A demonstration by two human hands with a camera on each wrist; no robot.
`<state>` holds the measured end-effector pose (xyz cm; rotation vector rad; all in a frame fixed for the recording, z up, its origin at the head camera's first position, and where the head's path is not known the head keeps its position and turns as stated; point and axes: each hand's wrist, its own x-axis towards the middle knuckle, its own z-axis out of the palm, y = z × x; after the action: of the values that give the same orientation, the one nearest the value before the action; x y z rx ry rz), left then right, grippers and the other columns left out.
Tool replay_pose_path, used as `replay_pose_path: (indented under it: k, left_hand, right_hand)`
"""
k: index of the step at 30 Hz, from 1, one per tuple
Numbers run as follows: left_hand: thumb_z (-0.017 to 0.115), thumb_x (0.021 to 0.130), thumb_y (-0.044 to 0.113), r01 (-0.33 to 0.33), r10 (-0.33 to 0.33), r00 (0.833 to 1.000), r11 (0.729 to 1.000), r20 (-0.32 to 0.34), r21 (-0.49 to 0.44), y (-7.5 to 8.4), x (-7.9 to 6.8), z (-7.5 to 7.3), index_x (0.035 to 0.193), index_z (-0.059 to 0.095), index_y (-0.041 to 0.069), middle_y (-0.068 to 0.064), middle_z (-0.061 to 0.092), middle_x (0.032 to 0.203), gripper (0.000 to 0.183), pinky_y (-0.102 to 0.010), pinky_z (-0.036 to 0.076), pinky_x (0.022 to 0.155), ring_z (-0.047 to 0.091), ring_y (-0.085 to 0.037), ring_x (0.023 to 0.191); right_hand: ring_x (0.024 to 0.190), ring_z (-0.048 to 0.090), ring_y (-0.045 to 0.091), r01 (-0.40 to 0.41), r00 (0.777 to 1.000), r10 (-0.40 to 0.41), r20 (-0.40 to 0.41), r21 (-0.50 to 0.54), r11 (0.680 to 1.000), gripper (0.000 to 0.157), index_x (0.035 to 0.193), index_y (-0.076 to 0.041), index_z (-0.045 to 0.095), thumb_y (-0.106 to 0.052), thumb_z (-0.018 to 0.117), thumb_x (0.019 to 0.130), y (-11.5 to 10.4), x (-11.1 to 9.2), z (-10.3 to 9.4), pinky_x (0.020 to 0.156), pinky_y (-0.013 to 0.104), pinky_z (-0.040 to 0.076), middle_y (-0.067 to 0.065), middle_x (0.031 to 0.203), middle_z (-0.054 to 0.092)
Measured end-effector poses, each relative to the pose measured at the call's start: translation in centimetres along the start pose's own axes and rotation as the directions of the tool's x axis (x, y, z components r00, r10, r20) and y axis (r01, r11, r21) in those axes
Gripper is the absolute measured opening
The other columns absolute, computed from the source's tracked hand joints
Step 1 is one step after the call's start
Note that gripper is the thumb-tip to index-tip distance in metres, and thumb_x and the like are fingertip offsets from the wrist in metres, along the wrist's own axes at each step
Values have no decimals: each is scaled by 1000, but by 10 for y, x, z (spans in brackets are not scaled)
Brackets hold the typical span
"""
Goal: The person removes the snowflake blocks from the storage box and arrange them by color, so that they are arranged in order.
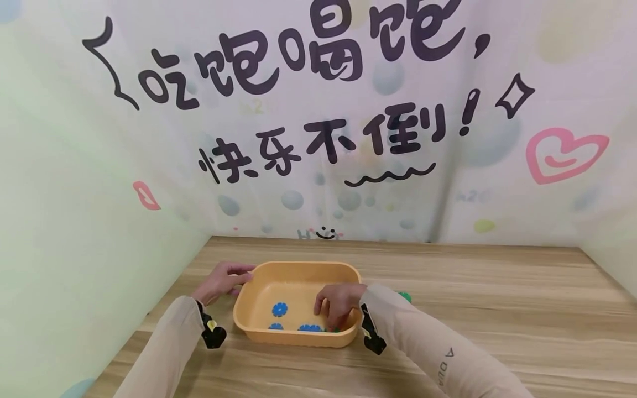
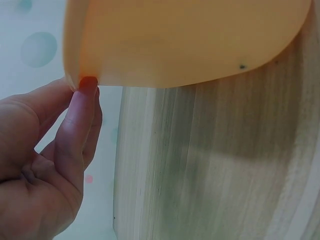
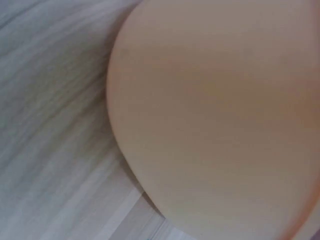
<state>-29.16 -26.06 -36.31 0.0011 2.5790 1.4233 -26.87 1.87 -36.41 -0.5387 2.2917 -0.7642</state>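
Observation:
An orange-yellow plastic basin stands on the wooden table. My left hand pinches its rim at the left corner, thumb and fingers on either side of the wall in the left wrist view. Inside the basin is my right hand, reaching over the right wall with fingers pointing down. Under those fingertips shows a bit of green and red; I cannot tell whether the fingers grip it. Blue snowflake-shaped plastic discs lie on the basin floor, one blue disc toward the left and another by the front wall.
A green disc lies on the table right of the basin, partly hidden by the right sleeve. The table meets a printed cloth backdrop behind. The right wrist view holds mostly the basin's outer wall.

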Motion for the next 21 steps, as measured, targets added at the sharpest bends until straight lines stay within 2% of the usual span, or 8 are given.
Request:
replay_pose_path:
  k: [6, 11, 15, 21]
  left_hand:
    - [58, 86, 16, -8, 8, 1000, 1000, 4, -3, 1, -1, 1, 122, 52, -1, -15, 55, 103, 40, -31, 53, 66, 57, -15, 76]
    - [58, 86, 16, -12, 12, 1000, 1000, 4, -2, 0, -1, 0, 122, 52, -1, -15, 55, 103, 40, -31, 53, 66, 57, -15, 76]
    - [57, 87, 15, -22, 22, 1000, 1000, 10, -22, -1, -1, 0, 121, 51, -3, -14, 55, 101, 40, -32, 53, 65, 58, -14, 75]
    - [56, 87, 13, -37, 38, 999, 998, 13, -41, -2, -1, 1, 121, 50, -5, -14, 55, 100, 39, -33, 53, 64, 59, -14, 74]
  right_hand:
    - [56, 45, 13, 39, 998, -42, -40, -73, 997, 35, 90, -8, 53, 8, 73, 65, 3, 3, 4, 46, 19, 40, 6, 70, 49]
    - [58, 45, 12, 101, 981, -117, -158, -104, 989, 24, 84, -6, 56, 1, 73, 68, 8, 9, 9, 49, 19, 39, 3, 70, 48]
    - [49, 47, 10, 153, 956, -169, -238, -82, 985, 14, 76, -3, 57, 0, 70, 72, 11, 14, 15, 45, 18, 39, 2, 63, 50]
    - [46, 49, 9, 153, 941, -156, -302, -33, 988, 11, 71, -3, 57, -2, 65, 78, 10, 19, 18, 43, 17, 42, 1, 60, 52]
